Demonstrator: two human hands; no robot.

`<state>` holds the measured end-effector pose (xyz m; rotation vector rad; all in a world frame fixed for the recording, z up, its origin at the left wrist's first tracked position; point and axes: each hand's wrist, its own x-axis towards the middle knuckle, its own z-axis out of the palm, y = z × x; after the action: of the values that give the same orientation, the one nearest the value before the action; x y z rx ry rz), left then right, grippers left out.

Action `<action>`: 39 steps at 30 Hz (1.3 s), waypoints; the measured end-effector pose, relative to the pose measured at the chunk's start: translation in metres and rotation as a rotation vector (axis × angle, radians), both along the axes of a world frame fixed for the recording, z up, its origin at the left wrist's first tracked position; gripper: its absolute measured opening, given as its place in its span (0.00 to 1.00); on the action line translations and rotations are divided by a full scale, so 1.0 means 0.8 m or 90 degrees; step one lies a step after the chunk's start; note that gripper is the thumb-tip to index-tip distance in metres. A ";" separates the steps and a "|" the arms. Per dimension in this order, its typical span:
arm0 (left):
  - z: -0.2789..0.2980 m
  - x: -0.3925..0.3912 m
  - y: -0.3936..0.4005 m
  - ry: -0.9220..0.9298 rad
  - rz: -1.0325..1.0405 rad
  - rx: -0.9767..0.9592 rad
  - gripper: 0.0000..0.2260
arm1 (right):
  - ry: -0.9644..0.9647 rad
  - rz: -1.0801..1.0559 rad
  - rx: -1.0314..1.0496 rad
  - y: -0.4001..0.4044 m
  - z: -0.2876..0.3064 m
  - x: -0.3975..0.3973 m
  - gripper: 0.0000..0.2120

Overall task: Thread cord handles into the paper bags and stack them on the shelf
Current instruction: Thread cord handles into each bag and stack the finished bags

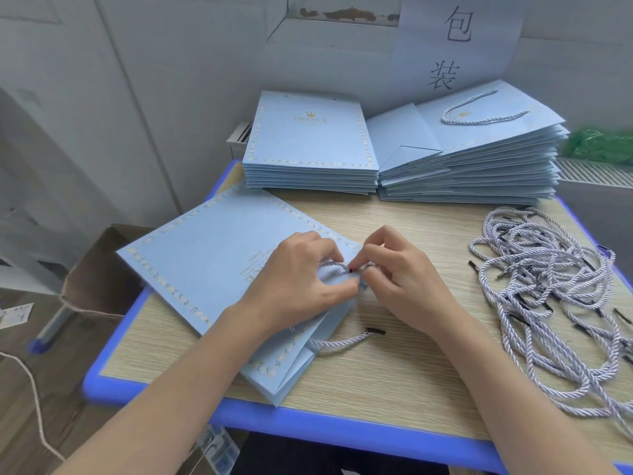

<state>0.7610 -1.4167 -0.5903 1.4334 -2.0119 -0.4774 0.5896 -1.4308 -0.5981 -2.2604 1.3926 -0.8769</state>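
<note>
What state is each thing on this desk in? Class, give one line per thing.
Paper bag: flat on the desk, being threaded.
Cord handle: one black tip loose outside the bag, the other end at the fingers.
Left hand: holds the bag's edge.
Right hand: pinches the cord.
Left stack: no handles visible.
Right stack: top bag has a handle.
Loose cords: tangled heap.

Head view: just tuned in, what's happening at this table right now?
A person is threading a cord handle into a flat blue paper bag on the table. The left hand holds the bag's top edge while the right hand pinches the cord's black tip there. The other end trails loose. Loose cords lie to the right; two bag stacks sit behind, one already with handles.
</note>
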 end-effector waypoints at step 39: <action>0.004 0.058 0.031 -0.156 -0.261 0.050 0.29 | -0.090 -0.203 -0.001 0.006 0.007 -0.028 0.08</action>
<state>0.8071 -1.3920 -0.5874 1.1667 -2.5271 -0.5797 0.5675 -1.4256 -0.5928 -1.9629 1.7114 -1.1115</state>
